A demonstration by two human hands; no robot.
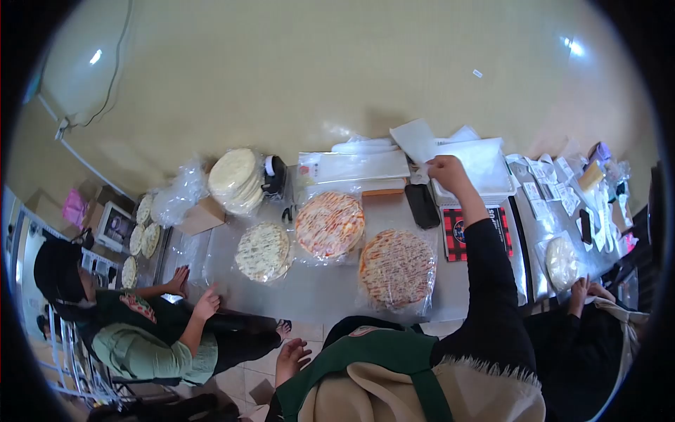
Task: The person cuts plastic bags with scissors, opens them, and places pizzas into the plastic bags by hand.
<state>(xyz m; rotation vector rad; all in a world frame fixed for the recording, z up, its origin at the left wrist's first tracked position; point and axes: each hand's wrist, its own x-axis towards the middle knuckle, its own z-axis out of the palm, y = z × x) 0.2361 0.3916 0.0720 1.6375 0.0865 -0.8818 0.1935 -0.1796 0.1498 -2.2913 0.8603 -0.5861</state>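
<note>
The left hand hangs empty, loosely curled, near the table; a plain white sheet tilts up at its far side, touching the right hand, grip unclear; rightward, a red-checked packet's lettering is half-covered, white labels illegible.

The person's right hand reaches across a steel table to a white sheet beside a white tray; the grip is unclear. The left hand hangs loosely open, off the table's near edge. Three plastic-wrapped pizzas lie between a stack of pale rounds and a red-and-black checked box. At right, a co-worker's hands are beside a bagged white round.
</note>
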